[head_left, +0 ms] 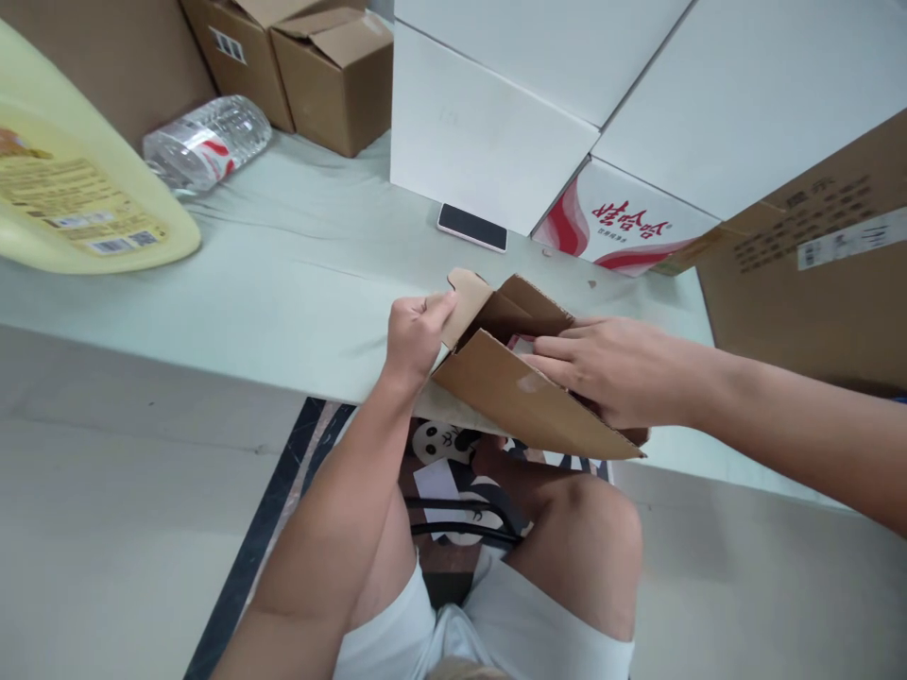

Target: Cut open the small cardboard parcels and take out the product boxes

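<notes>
An open brown cardboard box (539, 387) tilts at the front edge of the covered table, over my lap. My left hand (416, 338) is closed on the end flap (468, 300) of this box, thumb on top. Reaching in through the opening from the right is my right hand (602, 368), its fingers bent and partly hidden by the near wall. At its fingertips shows a small white item with a red edge (522, 344); most of it is out of sight inside the box.
A phone (472, 228) lies beyond the box, before stacked white cartons (488, 123) and a red-and-white carton (624, 219). A large brown carton (814, 283) stands right. Leftward are a yellow jug (85, 179), a clear bottle (209, 142) on its side and brown boxes (333, 85).
</notes>
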A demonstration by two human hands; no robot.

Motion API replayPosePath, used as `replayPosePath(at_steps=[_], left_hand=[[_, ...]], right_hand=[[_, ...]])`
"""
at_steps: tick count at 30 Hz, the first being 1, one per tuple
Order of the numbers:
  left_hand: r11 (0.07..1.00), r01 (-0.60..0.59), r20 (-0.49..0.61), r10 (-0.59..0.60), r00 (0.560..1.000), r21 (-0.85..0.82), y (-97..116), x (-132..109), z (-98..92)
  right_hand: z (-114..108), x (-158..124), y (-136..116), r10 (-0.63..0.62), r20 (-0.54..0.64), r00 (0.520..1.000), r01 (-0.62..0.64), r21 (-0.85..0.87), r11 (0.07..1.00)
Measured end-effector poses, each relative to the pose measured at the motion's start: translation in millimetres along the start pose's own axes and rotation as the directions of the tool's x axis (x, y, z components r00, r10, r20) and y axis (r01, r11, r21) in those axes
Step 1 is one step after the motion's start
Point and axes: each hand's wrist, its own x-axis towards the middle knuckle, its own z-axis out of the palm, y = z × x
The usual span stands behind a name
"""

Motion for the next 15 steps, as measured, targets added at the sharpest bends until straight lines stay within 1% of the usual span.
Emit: replayPosePath(at_steps=[3,6,8,10,13,15], left_hand=[[1.0,-0.018,0.0,0.018,1.0,0.005,-1,0,1.7],[0.999,-0.041,0.004,0.041,0.999,0.016,-3,0,1.6],[0.999,-0.051,0.013,0.051,0.999,0.019,-3,0,0.6],[0.999,-0.052,0.026,0.051,0.998,0.018,-3,0,-0.9],[0.998,-0.064,0.041,0.063,0.997,0.017,-4,1,-3.0],[0.996,-0.086,0.06,0.084,0.995,0.016,-5,1,-3.6]], right_hand=[[7,15,1,0.03,0.117,0.993,-0.021,-0.083,0.996],[14,31,2,0.079,0.199,0.977,-0.064,-0.08,0.995],[16,37,2,0.095,0.21,0.973,-0.082,-0.07,0.994],[16,37,3,0.102,0.21,0.972,-0.08,-0.11,0.991],[9,27,7,0.082,0.211,0.974,-0.03,-0.24,0.97],[2,15,12,0.055,0.16,0.986,-0.011,-0.262,0.965]])
